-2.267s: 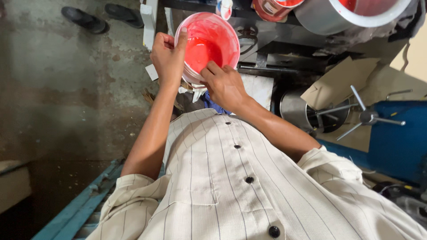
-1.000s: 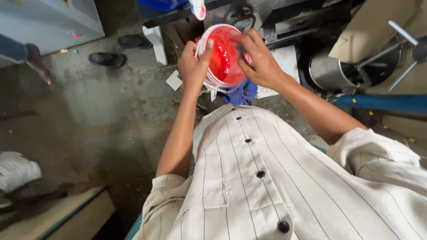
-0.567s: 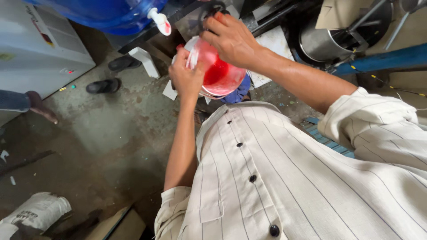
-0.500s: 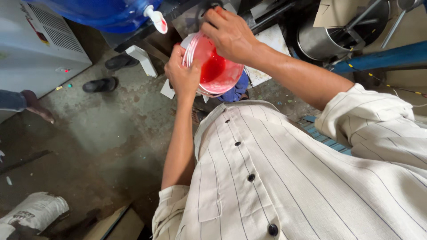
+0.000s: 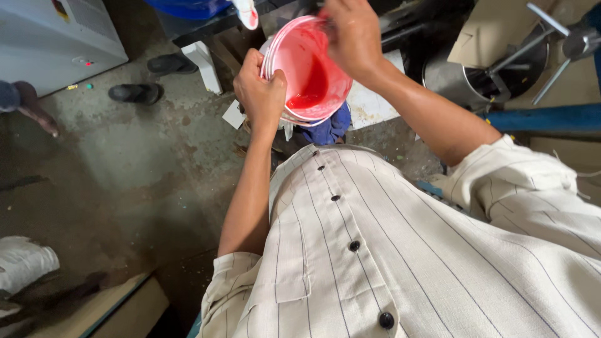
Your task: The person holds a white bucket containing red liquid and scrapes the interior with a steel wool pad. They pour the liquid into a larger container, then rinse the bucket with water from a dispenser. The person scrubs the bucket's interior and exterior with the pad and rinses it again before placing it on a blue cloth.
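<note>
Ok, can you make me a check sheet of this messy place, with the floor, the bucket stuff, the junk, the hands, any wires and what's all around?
Surface: stained, dusty concrete floor with small scraps on it.
Job's things: small white bucket, tilted, coated inside with red paint that pools low down.
Clutter: black sandal, white sack, blue cloth under the bucket.
Grippers: left hand grips the bucket's rim; right hand is at the far rim, its fingers closed, what they hold hidden.
Cables: nothing seen.
Surroundings: white cabinet, metal drum with a spoked handle, blue beam, another person's foot at the left edge.
</note>
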